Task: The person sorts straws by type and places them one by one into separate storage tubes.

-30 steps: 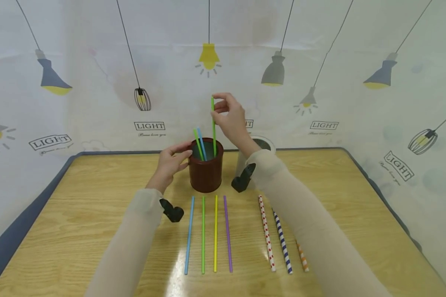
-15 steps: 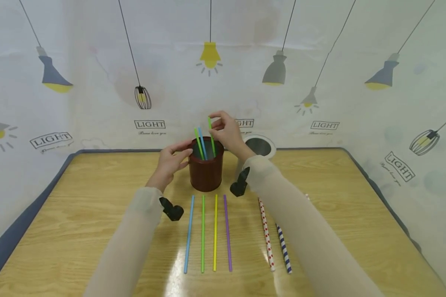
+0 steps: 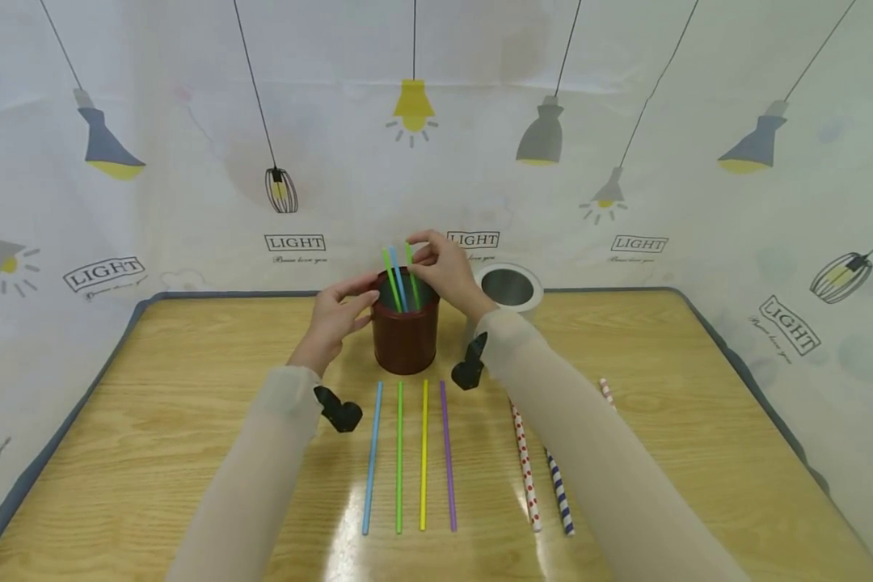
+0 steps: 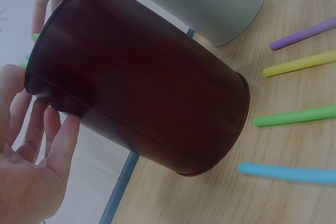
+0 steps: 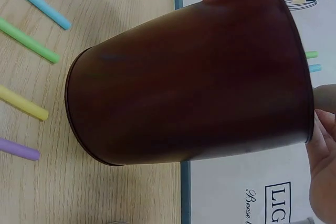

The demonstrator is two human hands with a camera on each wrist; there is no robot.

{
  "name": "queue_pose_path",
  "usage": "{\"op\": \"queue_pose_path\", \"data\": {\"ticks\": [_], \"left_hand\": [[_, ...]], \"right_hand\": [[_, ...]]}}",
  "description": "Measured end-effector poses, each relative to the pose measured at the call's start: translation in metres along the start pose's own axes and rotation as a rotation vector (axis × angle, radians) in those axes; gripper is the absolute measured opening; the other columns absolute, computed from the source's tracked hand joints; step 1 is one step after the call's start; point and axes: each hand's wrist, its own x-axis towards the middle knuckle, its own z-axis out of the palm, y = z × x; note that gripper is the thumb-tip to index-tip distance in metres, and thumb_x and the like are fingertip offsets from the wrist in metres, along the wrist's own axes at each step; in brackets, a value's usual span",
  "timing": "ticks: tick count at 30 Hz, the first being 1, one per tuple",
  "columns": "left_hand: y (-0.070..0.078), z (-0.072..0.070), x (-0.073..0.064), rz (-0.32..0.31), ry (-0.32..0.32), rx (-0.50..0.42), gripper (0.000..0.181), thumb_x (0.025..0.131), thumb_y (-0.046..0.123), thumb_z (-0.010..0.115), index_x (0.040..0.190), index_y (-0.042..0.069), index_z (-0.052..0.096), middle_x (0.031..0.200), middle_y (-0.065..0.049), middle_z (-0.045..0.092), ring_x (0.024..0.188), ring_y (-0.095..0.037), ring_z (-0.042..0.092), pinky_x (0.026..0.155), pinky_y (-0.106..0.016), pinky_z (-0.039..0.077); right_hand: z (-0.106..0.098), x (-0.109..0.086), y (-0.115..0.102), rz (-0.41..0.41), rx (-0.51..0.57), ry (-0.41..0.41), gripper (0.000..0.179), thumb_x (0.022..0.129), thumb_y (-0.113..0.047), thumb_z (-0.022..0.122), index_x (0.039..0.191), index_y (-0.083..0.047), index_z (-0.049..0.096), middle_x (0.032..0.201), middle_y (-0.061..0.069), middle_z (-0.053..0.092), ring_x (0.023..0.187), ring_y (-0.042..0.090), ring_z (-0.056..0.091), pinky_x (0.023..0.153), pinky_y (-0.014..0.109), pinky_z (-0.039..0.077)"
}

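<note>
A dark brown cylindrical holder [image 3: 405, 343] stands upright towards the back of the table. My left hand [image 3: 332, 319] holds its left side at the rim, thumb in front and index finger reaching along the back. My right hand [image 3: 447, 271] pinches the upper part of a green straw [image 3: 413, 284], whose lower part is inside the holder. Another green straw [image 3: 390, 271] and a blue straw [image 3: 398, 275] lean inside, their tops above the rim. In the right wrist view, the holder hides most of the straws inside it.
A white holder [image 3: 527, 291] stands right of the brown one. In front lie a blue straw [image 3: 373, 461], green straw [image 3: 399, 461], yellow straw [image 3: 424, 461] and purple straw [image 3: 448, 461]. Patterned straws, including a red-dotted straw [image 3: 527, 477] and blue-striped straw [image 3: 561, 497], are partly behind my right arm.
My right hand has moved down with the green straw, which now sits lower in the brown holder. The left hand has stayed at the rim.
</note>
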Motion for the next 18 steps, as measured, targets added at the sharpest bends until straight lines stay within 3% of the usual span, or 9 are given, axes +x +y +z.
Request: {"op": "queue_pose_path", "data": {"ticks": [8, 18], "left_hand": [[0.0001, -0.0006, -0.0006, -0.007, 0.004, -0.003, 0.042, 0.088, 0.017, 0.062, 0.13, 0.012, 0.054, 0.113, -0.001, 0.048, 0.112, -0.019, 0.049, 0.089, -0.04, 0.045], [0.0002, 0.0007, -0.0006, 0.003, 0.012, 0.012, 0.039, 0.089, 0.015, 0.062, 0.127, 0.01, 0.056, 0.114, -0.004, 0.049, 0.113, -0.021, 0.05, 0.088, -0.04, 0.046]], "right_hand": [[0.0029, 0.0023, -0.0007, -0.016, -0.058, -0.024, 0.034, 0.084, -0.002, 0.065, 0.117, -0.006, 0.059, 0.091, 0.012, 0.065, 0.082, 0.021, 0.062, 0.07, 0.03, 0.052], [-0.001, 0.0027, -0.0046, 0.007, -0.045, -0.078, 0.034, 0.085, -0.005, 0.064, 0.118, -0.007, 0.058, 0.091, 0.012, 0.065, 0.082, 0.022, 0.062, 0.07, 0.031, 0.051]]}}
